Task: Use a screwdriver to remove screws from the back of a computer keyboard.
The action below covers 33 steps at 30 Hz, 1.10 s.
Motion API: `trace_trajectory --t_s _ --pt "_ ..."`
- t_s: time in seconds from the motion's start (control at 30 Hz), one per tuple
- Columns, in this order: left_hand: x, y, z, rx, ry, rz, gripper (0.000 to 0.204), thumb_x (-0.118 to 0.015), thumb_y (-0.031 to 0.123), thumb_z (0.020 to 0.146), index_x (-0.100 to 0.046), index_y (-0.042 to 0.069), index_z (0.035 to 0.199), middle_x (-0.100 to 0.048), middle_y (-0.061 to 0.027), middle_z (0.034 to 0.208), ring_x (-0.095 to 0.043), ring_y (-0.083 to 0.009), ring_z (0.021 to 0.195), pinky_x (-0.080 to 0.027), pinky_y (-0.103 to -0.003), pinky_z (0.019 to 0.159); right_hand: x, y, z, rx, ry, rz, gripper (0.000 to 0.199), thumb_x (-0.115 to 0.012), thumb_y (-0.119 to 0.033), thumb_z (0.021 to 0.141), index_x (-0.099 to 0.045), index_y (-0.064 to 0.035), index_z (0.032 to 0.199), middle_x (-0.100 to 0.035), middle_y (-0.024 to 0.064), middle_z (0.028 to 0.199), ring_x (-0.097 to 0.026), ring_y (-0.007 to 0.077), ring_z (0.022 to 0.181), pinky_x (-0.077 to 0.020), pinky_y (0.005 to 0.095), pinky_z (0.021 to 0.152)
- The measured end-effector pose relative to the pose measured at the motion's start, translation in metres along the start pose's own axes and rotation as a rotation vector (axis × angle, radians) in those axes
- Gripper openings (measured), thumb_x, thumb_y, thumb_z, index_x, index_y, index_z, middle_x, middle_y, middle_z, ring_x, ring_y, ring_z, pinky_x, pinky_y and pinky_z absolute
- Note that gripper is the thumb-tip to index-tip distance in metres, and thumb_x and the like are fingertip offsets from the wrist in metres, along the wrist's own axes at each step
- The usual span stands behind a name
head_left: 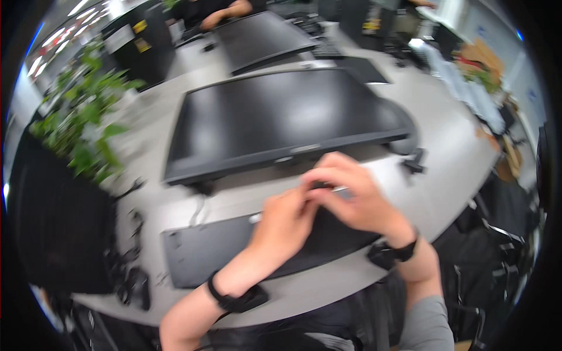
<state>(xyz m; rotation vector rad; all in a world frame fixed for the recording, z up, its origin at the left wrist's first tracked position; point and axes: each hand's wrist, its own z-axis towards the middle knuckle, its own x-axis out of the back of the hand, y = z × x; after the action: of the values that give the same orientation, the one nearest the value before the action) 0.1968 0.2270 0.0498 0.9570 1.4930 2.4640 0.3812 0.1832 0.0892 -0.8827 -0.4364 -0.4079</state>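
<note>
My left hand [283, 221] and my right hand [355, 194] meet above the desk's front half, fingers closed. Between their fingertips is a small dark object [319, 185], blurred and mostly covered, so its kind does not show. Under both hands lies a dark desk mat [205, 248]. Just beyond them a black monitor [281, 117] stands low and tilted well back, its dark screen facing up. Each wrist wears a black band with a dark module on it.
Leafy plants [88, 111] stand along the left, above a black panel [58, 216]. Dark cables and a black mouse [139, 286] lie at the left edge of the grey desk [445, 169]. Behind is a second monitor [263, 40], with another person's hand [213, 20] near it.
</note>
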Motion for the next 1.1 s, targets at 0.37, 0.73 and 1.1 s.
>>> trace_trajectory --t_s 0.37,0.73,1.1 --pt "-0.003 -0.007 0.004 0.055 0.119 -0.104 0.013 -0.078 -0.003 0.089 -0.067 -0.006 0.097 -0.069 -0.0139 0.086 -0.067 -0.0197 0.078 -0.051 -0.032 0.072 -0.013 0.008 -0.006 -0.099 0.132 0.085 0.021 -0.084 -0.014 0.094 -0.069 -0.0017 0.103 -0.056 0.0064 0.09 -0.059 0.0178 0.074 -0.0479 0.0329 0.064" --pt "-0.005 -0.01 0.003 0.037 0.123 -0.149 0.013 -0.077 -0.001 0.096 -0.067 -0.009 0.093 -0.068 -0.0108 0.082 -0.066 -0.0169 0.076 -0.056 -0.032 0.077 -0.013 0.02 -0.006 0.044 0.112 0.119 0.017 -0.076 -0.014 0.1 -0.073 -0.0015 0.112 -0.061 0.008 0.097 -0.061 0.023 0.076 -0.0499 0.0361 0.067" --pt "0.0 0.004 0.0 0.002 0.036 -0.007 0.024 -0.078 0.012 0.095 -0.078 0.002 0.117 -0.079 -0.0175 0.11 -0.078 -0.0338 0.101 -0.06 -0.041 0.086 -0.011 0.009 -0.009 -0.028 0.205 0.05 0.023 -0.084 -0.017 0.09 -0.071 -0.0025 0.103 -0.066 0.0127 0.093 -0.065 0.0301 0.081 -0.0526 0.0411 0.071"
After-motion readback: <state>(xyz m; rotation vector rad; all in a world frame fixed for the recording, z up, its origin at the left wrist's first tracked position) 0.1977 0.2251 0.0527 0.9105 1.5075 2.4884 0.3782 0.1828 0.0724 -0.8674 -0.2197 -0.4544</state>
